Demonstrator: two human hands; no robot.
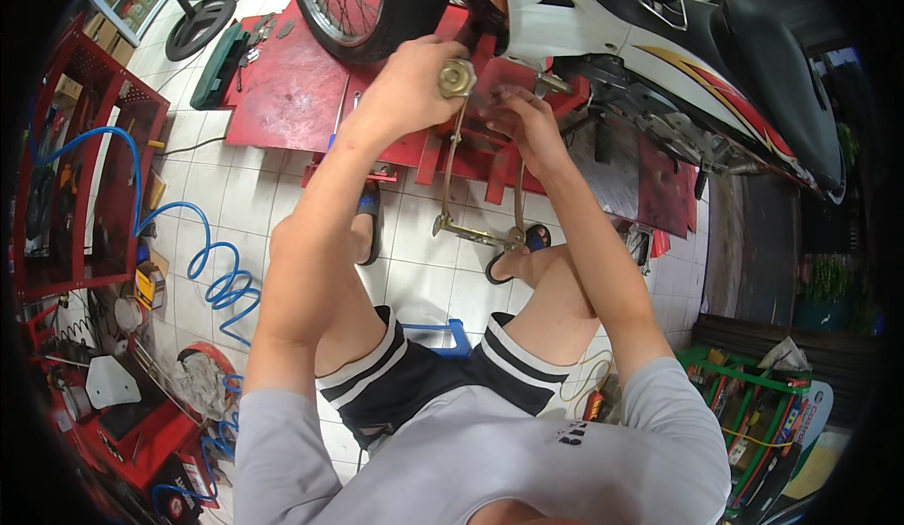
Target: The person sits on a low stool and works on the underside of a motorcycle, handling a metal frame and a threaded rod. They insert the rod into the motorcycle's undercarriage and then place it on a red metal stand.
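My left hand [414, 82] is closed around a round, brass-coloured metal part [457, 78], whose end faces up beside my fingers. Below it hangs a narrow U-shaped metal frame [476, 233] with a crossbar at its lower end; how it joins the round part is hidden. My right hand [529, 122] has its fingers curled in, slightly blurred, next to the frame's other leg. What those fingertips grip cannot be made out. Just beyond them a metal cylinder [553, 83] sticks out under the motorcycle [584, 26], which stands on a red lift platform [273, 101].
At far left stand a red tool cabinet [89, 162] and a coiled blue air hose [226, 285]. A green case [221, 71] and loose tools lie on the platform's left end. A green rack [753, 421] is at lower right. A blue stool [457, 337] is below me.
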